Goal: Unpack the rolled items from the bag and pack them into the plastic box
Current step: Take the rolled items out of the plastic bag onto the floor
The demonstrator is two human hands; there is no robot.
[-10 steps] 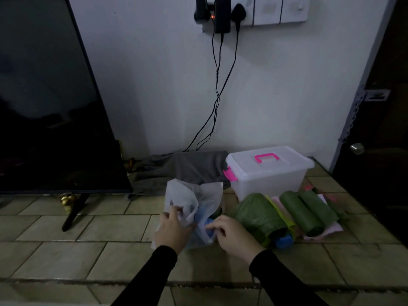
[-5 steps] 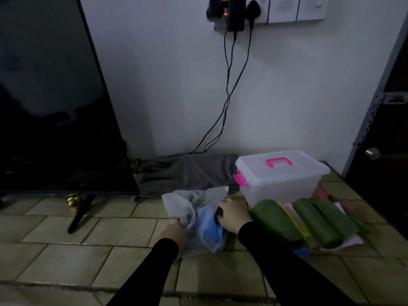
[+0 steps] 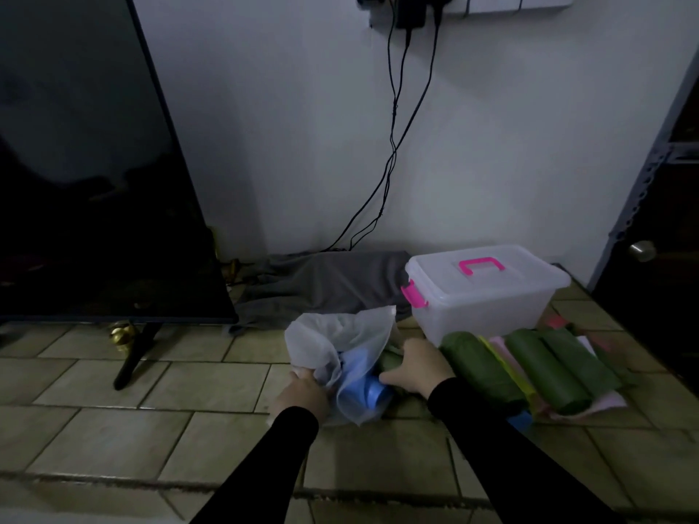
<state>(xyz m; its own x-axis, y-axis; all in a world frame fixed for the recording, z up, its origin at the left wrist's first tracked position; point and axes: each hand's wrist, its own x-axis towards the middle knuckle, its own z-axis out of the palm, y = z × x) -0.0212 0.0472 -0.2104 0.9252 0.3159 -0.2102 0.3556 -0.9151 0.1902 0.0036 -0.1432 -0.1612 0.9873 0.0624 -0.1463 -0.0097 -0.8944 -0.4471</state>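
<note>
Green roll (image 3: 389,360) under right hand (image 3: 420,368)

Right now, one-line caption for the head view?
Left hand grips white bag; right hand pulls out a green roll beside the closed plastic box.

We are in a dim room of a home: a flat television (image 3: 94,164) stands on a tiled ledge (image 3: 113,429) against a plain white wall (image 3: 510,145). Above it a socket strip (image 3: 472,0) feeds black cables (image 3: 393,145) down to a crumpled grey cloth (image 3: 321,285). At the right edge we see a dark door with a round knob (image 3: 642,251).
</note>
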